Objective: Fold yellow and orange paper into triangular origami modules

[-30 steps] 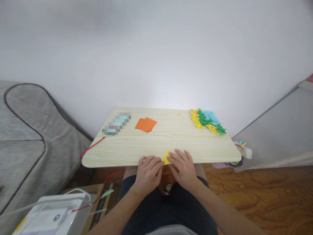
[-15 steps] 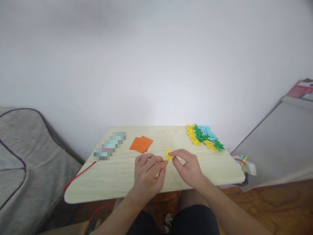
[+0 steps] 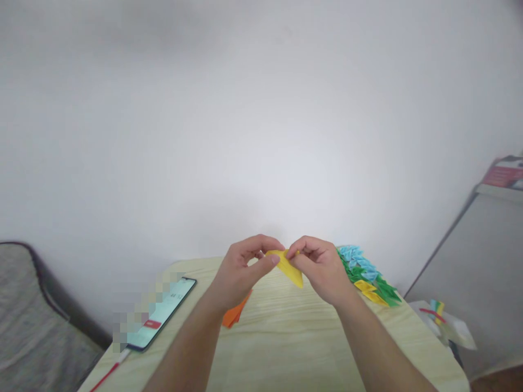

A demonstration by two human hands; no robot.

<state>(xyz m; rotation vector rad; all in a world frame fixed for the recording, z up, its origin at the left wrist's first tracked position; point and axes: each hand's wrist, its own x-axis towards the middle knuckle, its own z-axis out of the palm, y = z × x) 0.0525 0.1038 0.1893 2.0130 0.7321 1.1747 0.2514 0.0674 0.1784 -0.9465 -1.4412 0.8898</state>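
Between my two hands, raised above the table, is a folded piece of yellow paper (image 3: 292, 272). My left hand (image 3: 245, 269) pinches its left end between thumb and fingers. On the other side, my right hand (image 3: 321, 267) grips its upper right edge, fingertips bent over it. The paper slants, with one point hanging down to the right. Orange paper squares (image 3: 235, 314) lie on the table, partly hidden behind my left forearm. To the right rest folded green pieces (image 3: 386, 291), light blue pieces (image 3: 359, 262) and yellow pieces (image 3: 371, 294), grouped together.
A phone (image 3: 165, 316), partly blurred out, lies at the table's left with a red cable (image 3: 104, 378) plugged in. The pale wooden table (image 3: 281, 348) meets a white wall. A bag with coloured strips (image 3: 439, 313) hangs by the right edge. Grey fabric (image 3: 24, 321) stands left.
Both hands have lifted the yellow paper off the tabletop and turned it, its point now hanging down to the right. The camera view has shifted, so the table appears lower and closer.
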